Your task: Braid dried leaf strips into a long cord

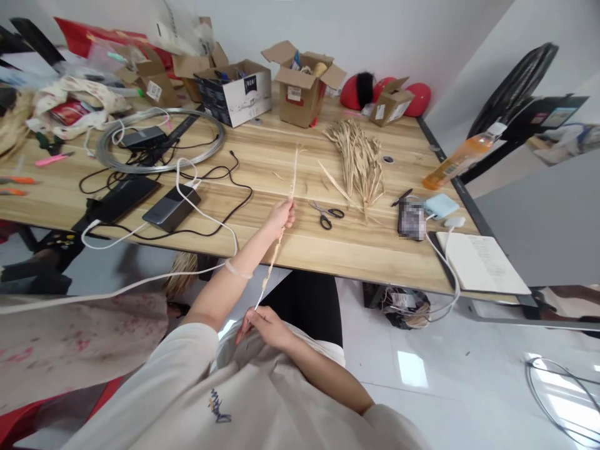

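A thin wire partly wrapped in pale straw (270, 270) runs slanting between my two hands. My left hand (281, 217), at the end of the arm on the left with a clear bangle, is closed round its wrapped upper part, over the table's front edge. Loose straw sticks up beyond the fist. Close to my lap, my right hand (263, 325) pinches the bare lower end of the wire. Black-handled scissors (327, 215) lie just right of my left hand. A bundle of dried straw leaves (359, 159) lies farther back on the table.
On the wooden table (262, 215) are a wire coil (219, 145), a power bank (172, 208) with cables, cardboard boxes (300, 100), an orange bottle (462, 159) and an open notebook (487, 262). Patterned fabric of another person (79, 344) shows at the left.
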A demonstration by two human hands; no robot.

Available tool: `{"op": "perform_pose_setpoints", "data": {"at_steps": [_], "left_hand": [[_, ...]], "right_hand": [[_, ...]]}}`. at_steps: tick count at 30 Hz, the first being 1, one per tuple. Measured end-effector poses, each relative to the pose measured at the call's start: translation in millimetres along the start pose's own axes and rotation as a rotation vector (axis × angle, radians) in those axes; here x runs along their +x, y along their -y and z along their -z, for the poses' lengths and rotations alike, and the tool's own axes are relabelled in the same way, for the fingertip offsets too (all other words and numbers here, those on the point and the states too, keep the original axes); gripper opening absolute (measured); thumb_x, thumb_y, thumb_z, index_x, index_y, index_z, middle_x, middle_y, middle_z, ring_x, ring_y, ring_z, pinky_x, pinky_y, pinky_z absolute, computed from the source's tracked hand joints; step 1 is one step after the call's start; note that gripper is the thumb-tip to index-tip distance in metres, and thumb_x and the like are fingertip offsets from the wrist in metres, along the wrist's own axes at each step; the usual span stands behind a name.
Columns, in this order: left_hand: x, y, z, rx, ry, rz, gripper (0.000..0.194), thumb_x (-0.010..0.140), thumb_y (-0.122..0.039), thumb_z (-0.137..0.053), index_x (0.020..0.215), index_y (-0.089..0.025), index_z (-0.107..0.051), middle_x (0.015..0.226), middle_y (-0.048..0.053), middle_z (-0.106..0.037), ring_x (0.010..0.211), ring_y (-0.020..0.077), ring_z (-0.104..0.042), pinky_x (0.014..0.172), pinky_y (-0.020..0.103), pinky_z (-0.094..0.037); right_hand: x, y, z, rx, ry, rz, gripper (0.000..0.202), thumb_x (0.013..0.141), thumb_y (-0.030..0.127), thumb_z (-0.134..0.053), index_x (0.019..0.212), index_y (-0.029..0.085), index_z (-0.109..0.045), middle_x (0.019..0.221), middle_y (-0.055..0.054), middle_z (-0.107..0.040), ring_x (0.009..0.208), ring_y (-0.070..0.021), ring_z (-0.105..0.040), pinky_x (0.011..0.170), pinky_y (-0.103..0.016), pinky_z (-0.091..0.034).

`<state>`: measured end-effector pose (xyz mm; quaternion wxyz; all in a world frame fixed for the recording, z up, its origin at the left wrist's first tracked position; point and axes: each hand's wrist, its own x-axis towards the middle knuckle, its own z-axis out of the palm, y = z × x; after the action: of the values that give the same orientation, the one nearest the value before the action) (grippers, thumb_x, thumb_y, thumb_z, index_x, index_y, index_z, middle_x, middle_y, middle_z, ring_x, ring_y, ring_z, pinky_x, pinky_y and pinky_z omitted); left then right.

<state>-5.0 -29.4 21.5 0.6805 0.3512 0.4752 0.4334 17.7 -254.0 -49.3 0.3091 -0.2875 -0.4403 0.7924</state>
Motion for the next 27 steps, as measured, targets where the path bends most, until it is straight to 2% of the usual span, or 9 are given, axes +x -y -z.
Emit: {"op": "perform_pose_setpoints", "data": {"at_steps": [2, 7, 11, 16, 20, 22, 24, 27], "left_hand": [[-9, 8, -0.2, -0.011, -0.054, -0.003, 0.03, 0.095, -0.029, -0.036, 0.068, -0.016, -0.042, 0.044, -0.01, -0.029, 0.029, 0.001, -0.024, 0.032, 0.013, -0.011], [-31, 27, -0.2, -0.001, -0.086, 0.023, 0.029, 0.094, -0.029, -0.038, 0.068, -0.017, -0.04, 0.044, -0.01, -0.031, 0.029, 0.0009, -0.024, 0.032, 0.012, -0.011], [-41, 28, 7.0, -0.077, -0.103, 0.036, 0.028, 0.093, -0.03, -0.043, 0.068, -0.017, -0.041, 0.045, -0.01, -0.029, 0.029, 0.0005, -0.022, 0.032, 0.012, -0.009], [-46, 19, 23.6, -0.276, -0.018, 0.136, 0.023, 0.089, -0.029, -0.051, 0.071, -0.015, -0.047, 0.046, -0.011, -0.026, 0.03, 0.0004, -0.022, 0.03, 0.011, -0.009], [-58, 18, 35.0, -0.42, 0.124, 0.222, 0.022, 0.089, -0.031, -0.051, 0.079, -0.012, -0.055, 0.047, -0.01, -0.027, 0.031, 0.0007, -0.022, 0.029, 0.01, -0.012], [-68, 23, 36.4, -0.445, 0.163, 0.281, 0.03, 0.088, -0.038, -0.051, 0.071, -0.014, -0.052, 0.046, -0.01, -0.023, 0.031, 0.001, -0.019, 0.028, 0.011, -0.009], [-78, 31, 34.6, -0.477, 0.165, 0.354, 0.039, 0.087, -0.043, -0.051, 0.06, -0.016, -0.041, 0.045, -0.01, -0.017, 0.031, 0.0015, -0.017, 0.029, 0.011, -0.006], [-90, 40, 28.7, -0.535, 0.161, 0.448, 0.045, 0.085, -0.045, -0.054, 0.058, -0.018, -0.031, 0.047, -0.011, -0.009, 0.031, 0.0018, -0.011, 0.031, 0.012, 0.0]], "right_hand": [[-1, -6, -3, 0.003, 0.0, -0.012, 0.065, 0.072, 0.079, -0.039, 0.063, 0.016, -0.05, 0.054, -0.003, -0.059, 0.051, -0.0109, -0.054, 0.057, -0.026, -0.047], [-7, -34, -16, -0.01, 0.043, -0.047, 0.068, 0.071, 0.081, -0.036, 0.062, 0.015, -0.051, 0.054, -0.002, -0.057, 0.047, -0.0094, -0.05, 0.05, -0.023, -0.044], [-14, -35, -18, -0.083, 0.061, -0.061, 0.071, 0.072, 0.081, -0.033, 0.063, 0.014, -0.056, 0.057, -0.002, -0.055, 0.051, -0.0092, -0.05, 0.052, -0.022, -0.043], [-17, -21, -14, -0.204, 0.141, 0.005, 0.073, 0.073, 0.081, -0.029, 0.065, 0.014, -0.058, 0.064, -0.003, -0.057, 0.056, -0.0088, -0.05, 0.056, -0.022, -0.043], [-15, -19, -11, -0.186, 0.156, 0.043, 0.068, 0.077, 0.078, -0.027, 0.065, 0.016, -0.052, 0.064, -0.003, -0.056, 0.059, -0.0102, -0.053, 0.059, -0.023, -0.045], [-14, -19, -10, -0.207, 0.151, 0.071, 0.068, 0.078, 0.078, -0.025, 0.064, 0.016, -0.051, 0.063, -0.003, -0.056, 0.059, -0.0106, -0.052, 0.06, -0.024, -0.045], [-15, -18, -10, -0.249, 0.169, 0.11, 0.069, 0.079, 0.077, -0.023, 0.063, 0.016, -0.051, 0.062, -0.004, -0.056, 0.06, -0.0115, -0.053, 0.062, -0.025, -0.046], [-18, -16, -11, -0.313, 0.212, 0.147, 0.07, 0.08, 0.076, -0.02, 0.063, 0.017, -0.053, 0.065, -0.005, -0.058, 0.069, -0.0135, -0.057, 0.067, -0.026, -0.047]]}}
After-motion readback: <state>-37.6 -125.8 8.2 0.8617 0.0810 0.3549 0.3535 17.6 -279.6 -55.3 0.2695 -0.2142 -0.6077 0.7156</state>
